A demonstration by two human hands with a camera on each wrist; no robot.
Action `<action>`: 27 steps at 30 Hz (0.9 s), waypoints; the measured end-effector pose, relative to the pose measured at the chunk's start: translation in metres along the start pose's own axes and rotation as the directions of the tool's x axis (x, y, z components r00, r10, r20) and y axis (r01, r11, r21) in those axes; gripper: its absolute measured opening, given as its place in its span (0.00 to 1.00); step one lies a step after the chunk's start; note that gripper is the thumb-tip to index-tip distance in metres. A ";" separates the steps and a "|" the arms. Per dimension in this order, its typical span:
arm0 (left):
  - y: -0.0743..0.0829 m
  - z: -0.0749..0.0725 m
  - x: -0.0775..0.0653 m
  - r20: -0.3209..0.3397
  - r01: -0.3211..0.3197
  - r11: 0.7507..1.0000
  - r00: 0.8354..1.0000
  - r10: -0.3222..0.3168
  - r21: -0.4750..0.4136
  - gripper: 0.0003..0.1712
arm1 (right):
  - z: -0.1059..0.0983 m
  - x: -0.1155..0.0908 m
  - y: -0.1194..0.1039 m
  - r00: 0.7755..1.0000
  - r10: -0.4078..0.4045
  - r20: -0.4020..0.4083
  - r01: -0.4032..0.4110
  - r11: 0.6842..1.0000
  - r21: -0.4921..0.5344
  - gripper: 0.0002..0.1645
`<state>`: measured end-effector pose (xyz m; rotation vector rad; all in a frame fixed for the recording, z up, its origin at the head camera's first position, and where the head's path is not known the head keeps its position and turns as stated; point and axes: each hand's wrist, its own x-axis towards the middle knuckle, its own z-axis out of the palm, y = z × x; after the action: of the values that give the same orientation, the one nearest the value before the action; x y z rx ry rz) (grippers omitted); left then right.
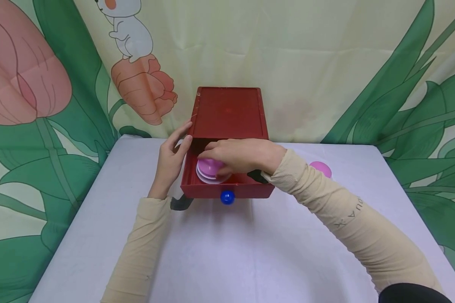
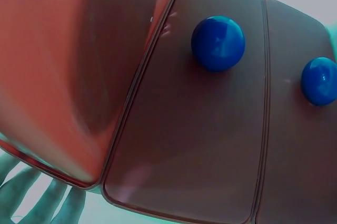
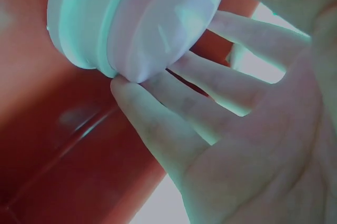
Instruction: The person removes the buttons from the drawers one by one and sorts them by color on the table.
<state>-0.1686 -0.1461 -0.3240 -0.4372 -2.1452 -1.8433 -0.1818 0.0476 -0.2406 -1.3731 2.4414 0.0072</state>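
A dark red drawer cabinet (image 1: 227, 111) stands at the back of the table, its top drawer (image 1: 250, 192) pulled out. Inside the drawer, toward its left side, sits a round container (image 1: 209, 171) with a pink domed top and a white ridged base. My right hand (image 1: 242, 153) reaches in from above and grips it; in the right wrist view the fingertips curve along the pink part. The thumb is mostly out of sight there. At the cabinet's left side my left hand (image 1: 169, 156) rests with extended fingers, the tips near the cabinet top's front corner.
A blue knob (image 1: 227, 197) is on the drawer front. Two closed drawers with blue knobs (image 2: 217, 44) show below in the left wrist view. A pink round thing (image 1: 321, 169) lies on the white-covered table (image 1: 227, 252), partly behind my right sleeve. A printed curtain (image 1: 288, 63) hangs close behind.
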 end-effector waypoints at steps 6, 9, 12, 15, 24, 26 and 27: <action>-0.001 0.000 0.000 0.001 -0.003 1.000 1.000 0.003 0.000 0.25 | -0.003 -0.006 0.001 0.999 -0.019 -0.037 0.020 1.000 0.012 0.36; -0.001 0.000 0.000 0.000 -0.004 1.000 1.000 0.004 0.002 0.26 | -0.004 -0.010 0.002 0.997 -0.037 -0.070 0.037 0.999 0.012 0.35; -0.001 0.000 0.000 -0.001 -0.004 1.000 1.000 0.004 -0.001 0.26 | -0.006 -0.014 0.001 0.994 -0.048 -0.099 0.049 0.999 0.005 0.34; 0.000 0.000 0.000 -0.001 -0.003 1.000 1.000 0.003 -0.006 0.26 | -0.008 -0.019 0.000 0.992 -0.049 -0.120 0.049 0.999 -0.004 0.33; -0.001 0.000 0.000 0.002 0.008 1.000 1.000 -0.008 -0.007 0.26 | -0.009 -0.030 -0.002 0.981 -0.039 -0.190 0.037 0.999 -0.016 0.34; -0.002 0.000 0.000 0.000 0.008 1.000 1.000 -0.008 -0.005 0.26 | -0.008 -0.033 -0.001 0.976 -0.039 -0.213 0.037 0.999 -0.013 0.34; -0.002 0.001 0.000 0.000 0.007 1.000 1.000 -0.007 -0.005 0.26 | -0.008 -0.034 -0.001 0.974 -0.036 -0.225 0.034 0.999 -0.011 0.34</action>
<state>-0.1694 -0.1458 -0.3256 -0.4310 -2.1461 -1.8526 -0.1671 0.0739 -0.2227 -1.4928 2.6004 -0.1569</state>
